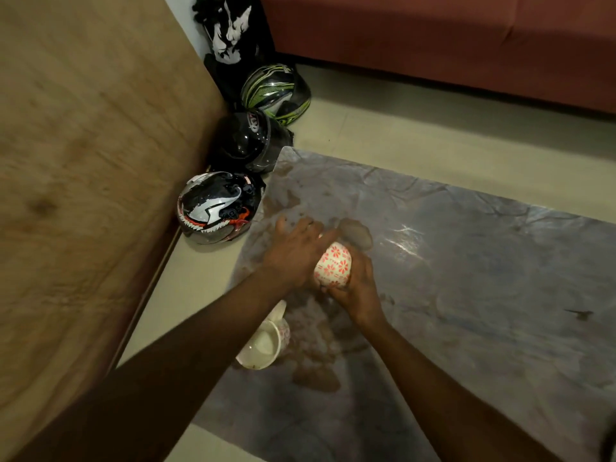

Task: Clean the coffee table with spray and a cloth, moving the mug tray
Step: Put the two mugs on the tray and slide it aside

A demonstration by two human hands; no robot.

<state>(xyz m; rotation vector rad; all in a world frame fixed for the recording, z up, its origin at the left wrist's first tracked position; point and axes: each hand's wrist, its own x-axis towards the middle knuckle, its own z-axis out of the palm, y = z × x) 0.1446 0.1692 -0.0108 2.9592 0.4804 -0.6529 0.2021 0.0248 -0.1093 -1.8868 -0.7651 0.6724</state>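
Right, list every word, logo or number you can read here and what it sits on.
Black helmet: an oval logo badge near its top, letters too blurred to read.
Green-striped helmet: pale lettering near its top edge, unreadable.
White and black helmet: graphics only.
Floral mug: flowers only.

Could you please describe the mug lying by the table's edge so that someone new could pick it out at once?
Find the glossy grey table and the brown spill on its left part. At the near end of that spill, just under the left forearm, a white mug lies tipped on its side, mouth toward the camera. The other mug, with red flowers, is gripped in the right hand.
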